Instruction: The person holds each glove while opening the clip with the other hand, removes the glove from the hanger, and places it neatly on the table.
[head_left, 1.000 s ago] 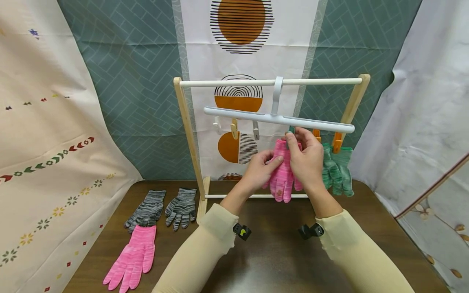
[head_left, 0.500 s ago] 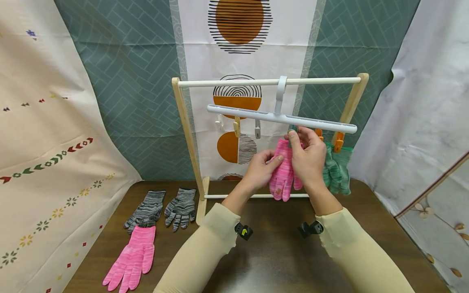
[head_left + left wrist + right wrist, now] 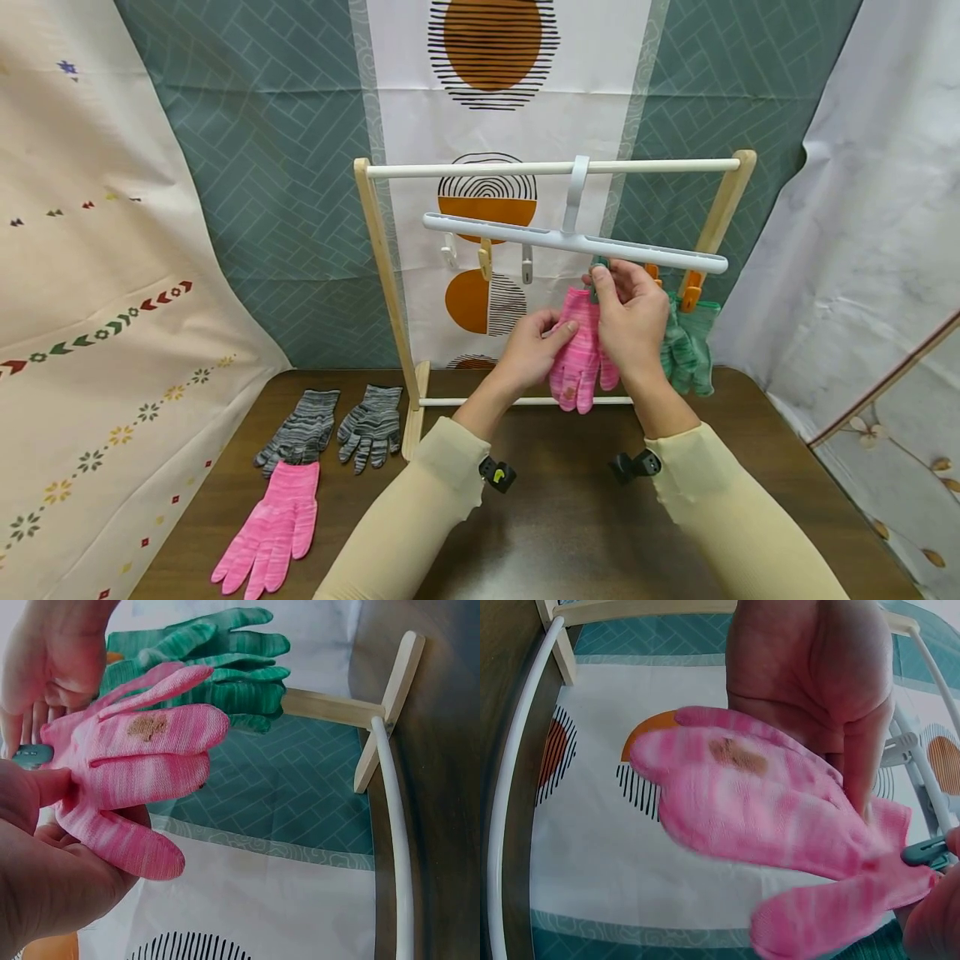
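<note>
A pink knit glove [image 3: 576, 367] with a brown patch hangs fingers down under the white hanger [image 3: 517, 235]. My left hand [image 3: 534, 343] pinches it near its side, thumb in front. At its cuff is a dark green clip [image 3: 926, 853], which my right hand [image 3: 633, 321] pinches between thumb and fingers. The right wrist view has the clip's end over the cuff; how firmly it bites there I cannot tell. Green gloves [image 3: 692, 350] hang just right of my right hand, below an orange clip [image 3: 692, 293].
The hanger hooks over the top bar [image 3: 480, 171] of a wooden rack. White, yellow [image 3: 485, 260] and grey [image 3: 527, 265] clips dangle from its left half. On the table's left lie grey striped gloves [image 3: 372, 427] and another pink glove [image 3: 272, 525].
The hanger has shifted slightly right from its place a second ago. Both hands keep nearly the same hold on the glove and clip, and the green gloves sway a little left.
</note>
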Action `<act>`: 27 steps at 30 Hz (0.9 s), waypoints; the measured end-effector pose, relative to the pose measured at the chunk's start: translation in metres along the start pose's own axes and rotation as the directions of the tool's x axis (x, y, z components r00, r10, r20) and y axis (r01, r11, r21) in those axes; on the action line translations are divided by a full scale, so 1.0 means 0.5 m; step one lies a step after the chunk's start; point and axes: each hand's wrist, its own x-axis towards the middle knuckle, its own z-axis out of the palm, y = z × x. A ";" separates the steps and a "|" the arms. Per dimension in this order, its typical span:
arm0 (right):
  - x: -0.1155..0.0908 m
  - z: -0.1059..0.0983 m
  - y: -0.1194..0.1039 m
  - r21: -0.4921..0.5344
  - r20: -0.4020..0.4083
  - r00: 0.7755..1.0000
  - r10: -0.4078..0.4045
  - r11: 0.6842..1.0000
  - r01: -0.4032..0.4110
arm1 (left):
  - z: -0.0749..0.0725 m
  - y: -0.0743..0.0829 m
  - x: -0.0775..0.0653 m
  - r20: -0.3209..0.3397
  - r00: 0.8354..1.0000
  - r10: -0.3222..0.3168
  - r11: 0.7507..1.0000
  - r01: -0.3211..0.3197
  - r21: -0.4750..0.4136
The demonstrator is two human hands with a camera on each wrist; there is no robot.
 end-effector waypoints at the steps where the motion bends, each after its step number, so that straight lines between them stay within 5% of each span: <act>1: 0.000 0.000 0.000 0.004 -0.002 1.000 0.004 1.000 -0.004 | -0.001 -0.002 0.000 -0.001 1.000 0.002 1.000 -0.002 0.003; 27: -0.009 -0.004 0.013 -0.036 0.021 0.999 0.038 0.999 -0.037 | -0.048 -0.049 -0.059 -0.034 0.999 -0.016 0.997 0.018 0.073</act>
